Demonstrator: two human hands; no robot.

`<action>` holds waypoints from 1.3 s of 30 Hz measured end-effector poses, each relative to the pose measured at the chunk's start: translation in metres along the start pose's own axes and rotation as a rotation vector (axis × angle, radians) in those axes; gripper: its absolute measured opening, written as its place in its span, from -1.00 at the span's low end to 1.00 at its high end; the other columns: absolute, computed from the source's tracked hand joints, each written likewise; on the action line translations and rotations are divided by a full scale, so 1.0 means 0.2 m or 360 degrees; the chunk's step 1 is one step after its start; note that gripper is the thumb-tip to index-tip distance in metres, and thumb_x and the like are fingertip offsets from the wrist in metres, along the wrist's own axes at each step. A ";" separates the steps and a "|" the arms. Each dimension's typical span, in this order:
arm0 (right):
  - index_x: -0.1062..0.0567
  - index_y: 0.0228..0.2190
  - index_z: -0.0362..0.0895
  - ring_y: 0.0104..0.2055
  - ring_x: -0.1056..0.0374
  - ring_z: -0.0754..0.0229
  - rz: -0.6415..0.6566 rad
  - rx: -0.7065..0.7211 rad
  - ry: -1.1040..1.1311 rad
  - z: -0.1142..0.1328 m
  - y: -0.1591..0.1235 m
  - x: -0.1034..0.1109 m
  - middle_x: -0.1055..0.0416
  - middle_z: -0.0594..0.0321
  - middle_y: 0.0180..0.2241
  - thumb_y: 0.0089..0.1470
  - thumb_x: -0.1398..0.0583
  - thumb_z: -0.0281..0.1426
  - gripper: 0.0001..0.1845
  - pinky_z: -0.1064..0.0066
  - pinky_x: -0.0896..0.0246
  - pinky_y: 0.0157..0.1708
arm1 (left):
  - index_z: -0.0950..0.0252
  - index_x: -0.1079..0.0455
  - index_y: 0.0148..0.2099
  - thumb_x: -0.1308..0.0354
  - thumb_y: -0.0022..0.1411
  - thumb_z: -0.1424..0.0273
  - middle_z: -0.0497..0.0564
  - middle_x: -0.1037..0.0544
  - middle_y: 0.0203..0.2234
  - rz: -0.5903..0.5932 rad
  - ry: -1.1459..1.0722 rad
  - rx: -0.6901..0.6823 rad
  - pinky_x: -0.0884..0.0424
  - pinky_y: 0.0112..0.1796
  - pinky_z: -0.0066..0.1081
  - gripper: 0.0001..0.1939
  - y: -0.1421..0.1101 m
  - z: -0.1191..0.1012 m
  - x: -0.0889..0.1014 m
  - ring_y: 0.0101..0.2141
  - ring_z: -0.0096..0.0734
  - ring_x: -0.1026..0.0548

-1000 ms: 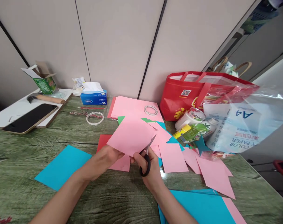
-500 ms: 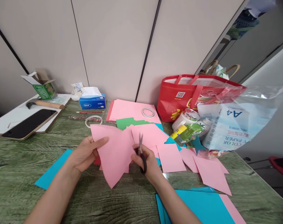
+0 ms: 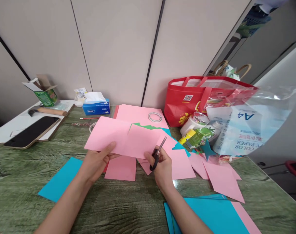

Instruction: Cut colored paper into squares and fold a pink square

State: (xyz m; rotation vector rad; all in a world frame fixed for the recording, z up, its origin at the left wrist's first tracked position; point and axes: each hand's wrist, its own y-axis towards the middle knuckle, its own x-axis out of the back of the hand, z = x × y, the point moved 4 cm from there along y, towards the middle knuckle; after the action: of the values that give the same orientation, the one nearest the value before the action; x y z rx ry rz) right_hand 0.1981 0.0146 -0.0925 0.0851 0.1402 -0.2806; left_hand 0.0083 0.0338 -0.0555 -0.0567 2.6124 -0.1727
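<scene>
A sheet of pink paper (image 3: pixel 111 135) with a cut in its upper edge is held up over the table. My left hand (image 3: pixel 95 164) pinches its lower left edge, thumb on the front. At the lower right corner, the thumb of my right hand (image 3: pixel 164 172) presses on the same sheet. That hand also grips black-handled scissors (image 3: pixel 154 161), their blades pointing up and nearly closed. Beneath and behind lie more pink pieces (image 3: pixel 121 170) and green paper (image 3: pixel 148 126). A blue sheet (image 3: pixel 60 180) rests beside my left forearm.
At the back stand a tissue box (image 3: pixel 96 108) and a red bag (image 3: pixel 177 104). A glue stick (image 3: pixel 187 136) and a clear paper packet (image 3: pixel 250 126) are on the right. A phone (image 3: pixel 32 131) and a hammer (image 3: pixel 49 111) lie left. Blue sheets (image 3: pixel 206 214) lie in front.
The pink sheet has swung from hanging down to a more level, spread position, covering most of the near tape roll. My right hand has moved slightly right and down with the scissors.
</scene>
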 end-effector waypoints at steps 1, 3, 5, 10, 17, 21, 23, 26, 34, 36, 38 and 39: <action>-0.38 -0.37 -0.14 -0.52 -0.12 0.34 -0.0059 0.0000 -0.0014 0.00 0.01 0.02 -0.23 0.40 -0.55 -0.24 -0.30 -0.34 -0.68 0.51 -0.08 -0.51 | 0.24 -0.38 -0.09 -0.26 -0.04 0.48 0.03 -0.54 -0.18 -0.0018 0.0061 0.0007 -0.53 -0.31 -0.27 -0.60 0.00 0.00 0.00 -0.26 -0.22 -0.52; -0.37 -0.36 -0.14 -0.54 -0.11 0.37 -0.0144 0.0007 -0.0001 0.00 0.02 0.04 -0.20 0.41 -0.55 -0.25 -0.31 -0.33 -0.65 0.53 -0.05 -0.54 | 0.29 -0.42 -0.16 -0.29 -0.09 0.46 0.04 -0.56 -0.24 -0.0089 0.0144 0.0022 -0.55 -0.40 -0.27 -0.65 0.00 0.02 0.01 -0.39 -0.23 -0.54; -0.36 -0.34 -0.14 -0.54 -0.11 0.38 -0.0209 0.0026 0.0033 0.01 0.03 0.05 -0.20 0.40 -0.53 -0.25 -0.31 -0.32 -0.63 0.54 -0.03 -0.56 | 0.32 -0.44 -0.22 -0.31 -0.14 0.45 0.02 -0.58 -0.31 -0.0166 0.0146 0.0010 -0.56 -0.44 -0.25 -0.67 -0.01 0.03 0.01 -0.48 -0.27 -0.54; -0.35 -0.32 -0.15 -0.51 -0.10 0.37 -0.0361 0.0090 0.0122 0.03 0.02 0.08 -0.20 0.36 -0.50 -0.23 -0.31 -0.29 -0.61 0.56 0.01 -0.58 | 0.23 -0.40 -0.13 -0.30 -0.11 0.46 -0.02 -0.57 -0.28 -0.0088 -0.0031 0.0093 -0.53 -0.32 -0.13 -0.59 -0.03 0.06 -0.05 -0.35 -0.24 -0.54; -0.35 -0.34 -0.15 -0.52 -0.07 0.38 -0.0464 0.0140 0.0176 0.04 0.02 0.08 -0.14 0.38 -0.53 -0.23 -0.31 -0.29 -0.63 0.55 0.05 -0.58 | 0.32 -0.41 -0.20 -0.31 -0.13 0.45 0.02 -0.57 -0.31 -0.0014 0.0011 0.0068 -0.48 -0.25 -0.01 -0.64 -0.04 0.09 -0.07 -0.36 -0.13 -0.54; -0.36 -0.36 -0.14 -0.53 -0.07 0.40 -0.0477 0.0117 0.0257 0.05 0.01 0.07 -0.15 0.40 -0.54 -0.26 -0.33 -0.33 -0.63 0.56 0.02 -0.57 | 0.37 -0.42 -0.32 -0.33 -0.16 0.45 0.00 -0.57 -0.49 -0.0119 0.0096 0.0009 -0.53 -0.35 -0.06 -0.73 -0.04 0.09 -0.05 -0.47 -0.11 -0.55; -0.37 -0.36 -0.15 -0.55 -0.08 0.40 -0.0484 0.0071 0.0265 0.04 0.02 0.08 -0.17 0.40 -0.54 -0.28 -0.34 -0.33 -0.62 0.55 0.01 -0.58 | 0.37 -0.42 -0.35 -0.33 -0.17 0.45 0.00 -0.56 -0.52 -0.0138 0.0092 0.0056 -0.53 -0.38 -0.07 -0.74 -0.04 0.09 -0.05 -0.48 -0.10 -0.55; -0.38 -0.34 -0.15 -0.54 -0.18 0.38 -0.0479 0.0007 0.0257 0.02 0.03 0.08 -0.23 0.38 -0.54 -0.26 -0.33 -0.31 -0.62 0.54 -0.06 -0.56 | 0.35 -0.42 -0.31 -0.33 -0.17 0.46 0.01 -0.57 -0.44 -0.0138 0.0017 0.0106 -0.53 -0.35 -0.07 -0.71 -0.05 0.09 -0.06 -0.44 -0.10 -0.55; -0.38 -0.31 -0.13 -0.52 -0.31 0.25 0.0627 -0.0238 0.0150 0.00 -0.08 -0.13 -0.38 0.30 -0.56 -0.20 -0.28 -0.23 -0.63 0.39 -0.22 -0.45 | 0.31 -0.36 -0.18 -0.30 -0.11 0.46 0.01 -0.56 -0.31 -0.0199 -0.0078 -0.0113 -0.45 -0.18 -0.05 -0.63 -0.04 0.04 -0.06 -0.30 -0.09 -0.54; -0.36 -0.30 -0.12 -0.54 -0.28 0.29 0.1022 -0.0389 0.0159 -0.01 -0.16 -0.19 -0.38 0.32 -0.56 -0.25 -0.32 -0.25 -0.57 0.44 -0.18 -0.50 | 0.34 -0.37 -0.23 -0.31 -0.12 0.45 0.00 -0.57 -0.36 -0.0231 -0.0085 -0.0121 -0.46 -0.19 -0.08 -0.67 -0.05 0.04 -0.06 -0.33 -0.11 -0.55; -0.33 -0.31 -0.11 -0.52 -0.26 0.31 0.1165 -0.0462 0.0186 -0.02 -0.20 -0.21 -0.38 0.32 -0.53 -0.28 -0.34 -0.26 -0.55 0.48 -0.14 -0.51 | 0.35 -0.38 -0.21 -0.32 -0.13 0.43 0.03 -0.57 -0.35 -0.0261 -0.0069 -0.0127 -0.48 -0.22 -0.12 -0.63 -0.06 0.04 -0.07 -0.33 -0.14 -0.55; -0.32 -0.32 -0.11 -0.51 -0.26 0.32 0.1177 -0.0473 0.0198 -0.02 -0.21 -0.22 -0.38 0.32 -0.52 -0.28 -0.34 -0.25 -0.55 0.49 -0.13 -0.50 | 0.35 -0.38 -0.17 -0.32 -0.14 0.43 0.04 -0.57 -0.32 -0.0276 -0.0059 -0.0134 -0.48 -0.22 -0.14 -0.60 -0.06 0.04 -0.07 -0.31 -0.14 -0.54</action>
State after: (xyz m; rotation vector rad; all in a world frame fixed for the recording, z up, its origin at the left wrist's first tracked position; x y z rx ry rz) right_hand 0.1445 -0.0136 -0.0918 -0.1423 0.2612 0.4853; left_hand 0.0246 0.0221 -0.0545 -0.3132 2.5757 -0.1213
